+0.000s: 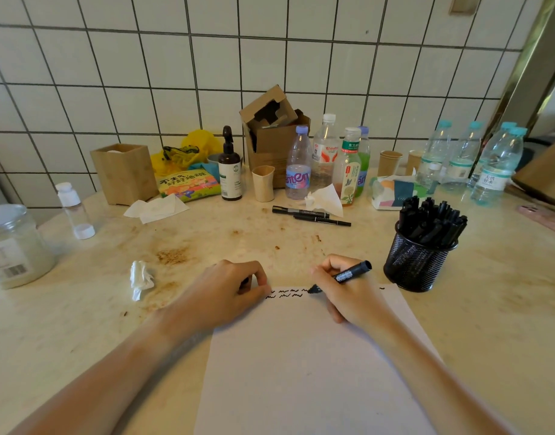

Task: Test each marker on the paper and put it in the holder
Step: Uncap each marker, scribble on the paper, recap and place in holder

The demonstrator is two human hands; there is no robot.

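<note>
A white sheet of paper (304,365) lies in front of me with two short rows of black squiggles (285,293) along its top edge. My right hand (345,293) grips a black marker (348,274), its tip touching the paper at the end of the squiggles. My left hand (229,290) rests closed on the paper's top left corner, with something small and dark, seemingly the cap, between its fingers. A black mesh holder (417,265) full of black markers stands to the right of the paper. Two more black markers (310,215) lie on the table further back.
Crumpled tissues (141,279) lie to the left and further back. Along the tiled wall stand several water bottles (493,171), a cardboard box (273,139), a wooden box (124,174), a brown pump bottle (229,171), cups and a tissue pack. A glass jar (12,246) sits far left.
</note>
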